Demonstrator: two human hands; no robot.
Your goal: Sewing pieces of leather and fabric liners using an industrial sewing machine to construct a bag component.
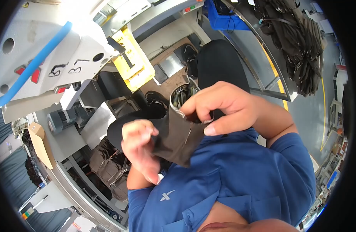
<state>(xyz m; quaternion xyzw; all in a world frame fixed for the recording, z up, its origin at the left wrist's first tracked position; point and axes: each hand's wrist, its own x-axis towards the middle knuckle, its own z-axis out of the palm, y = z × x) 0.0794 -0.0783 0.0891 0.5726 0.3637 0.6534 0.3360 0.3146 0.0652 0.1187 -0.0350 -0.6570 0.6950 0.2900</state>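
- Pouch [169, 133], dark brown cloth, sat at mid-frame in front of the wearer's body, mouth gaping toward the top of the frame.
- Pale zip teeth [180, 113] ran along the near rim; a greenish, patterned layer showed inside. Lining or contents: could not tell.
- Right hand [228, 104], centre right: pinched the rim, thumb outside, fingers curled into the mouth.
- Left hand [142, 145], left of centre: blurred, fingers partly bent, at the pouch's left edge. Whether it gripped the cloth, could not tell.
- Progress, by judgement: pouch body looked formed and the teeth looked fixed to the rim. Mouth stood open, so closing was not done. Any other work left did not show.
- Shirt [224, 174], blue, filled the lower middle, just beside the pouch.
- Farther out: yellow bin [147, 75] at upper centre; white machine [83, 46] with a blue tube [34, 62], upper left.
- Dark cloth pile [298, 50] lay at upper right, well apart from the hands; blue crate [220, 19] near the top edge; brown bags [108, 166] at lower left.
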